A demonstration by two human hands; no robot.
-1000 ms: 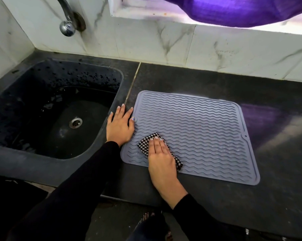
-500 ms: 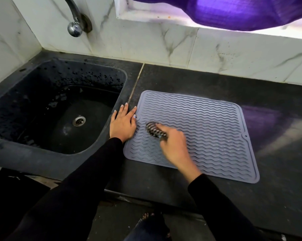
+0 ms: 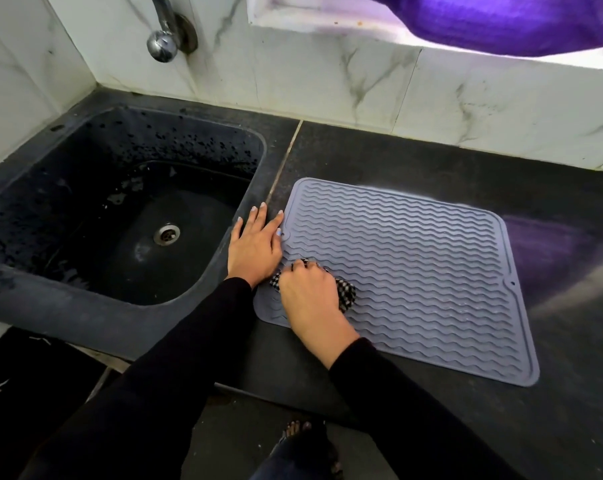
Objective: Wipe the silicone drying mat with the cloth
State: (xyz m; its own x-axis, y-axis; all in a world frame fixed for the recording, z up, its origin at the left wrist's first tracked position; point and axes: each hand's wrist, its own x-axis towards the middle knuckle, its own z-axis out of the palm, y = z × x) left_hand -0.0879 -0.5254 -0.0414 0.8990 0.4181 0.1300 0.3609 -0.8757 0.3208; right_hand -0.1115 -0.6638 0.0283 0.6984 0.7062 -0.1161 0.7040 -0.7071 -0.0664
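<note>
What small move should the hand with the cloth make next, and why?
Probably sweep the checked cloth rightward across the mat. The right hand grips it at the mat's near-left corner, beside the left hand, which rests at the mat's edge.

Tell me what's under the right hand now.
The checkered cloth, bunched on the silicone drying mat, shows at both sides of the right hand. Its middle and the mat beneath are covered.

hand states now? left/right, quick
Left hand: open, flat on the counter at the mat edge.
Right hand: closed on the cloth, on the mat.
</note>
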